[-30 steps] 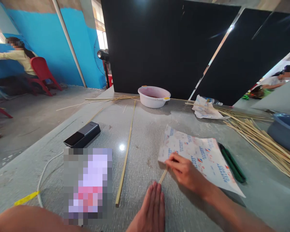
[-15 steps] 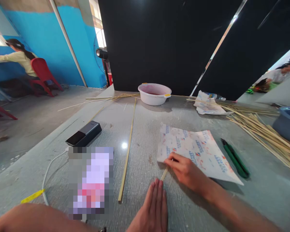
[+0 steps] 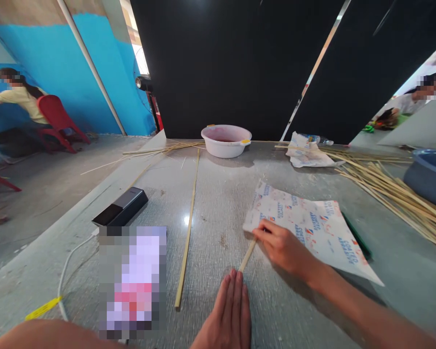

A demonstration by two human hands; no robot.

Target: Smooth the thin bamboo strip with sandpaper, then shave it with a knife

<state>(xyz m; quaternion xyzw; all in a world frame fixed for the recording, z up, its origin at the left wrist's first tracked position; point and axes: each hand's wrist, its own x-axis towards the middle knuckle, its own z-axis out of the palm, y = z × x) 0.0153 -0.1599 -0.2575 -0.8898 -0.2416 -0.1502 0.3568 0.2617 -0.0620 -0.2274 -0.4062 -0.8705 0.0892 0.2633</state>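
My left hand (image 3: 227,310) lies flat on the table, fingers straight and side by side, over the near end of a short, thin bamboo strip (image 3: 247,256). My right hand (image 3: 281,246) pinches the near left corner of a sheet of sandpaper (image 3: 312,225), its white printed back facing up, where the strip's far end goes under the fingers. Whether the paper wraps right around the strip is hidden. A green utility knife (image 3: 356,237) lies partly covered by the sheet's right edge. To the left is a long bamboo strip (image 3: 189,237).
A white basin (image 3: 225,145) stands at the back by a black panel. Bamboo strips (image 3: 396,194) lie in a pile at right beside a blue-grey tub (image 3: 428,179). A black device (image 3: 121,207) and a blurred-out phone (image 3: 140,271) with a cable are at left. Two other people sit farther off.
The sandpaper has shifted and turned rightward with my right hand, now covering much of the utility knife. My left hand stays on the strip. The camera view has turned slightly right.
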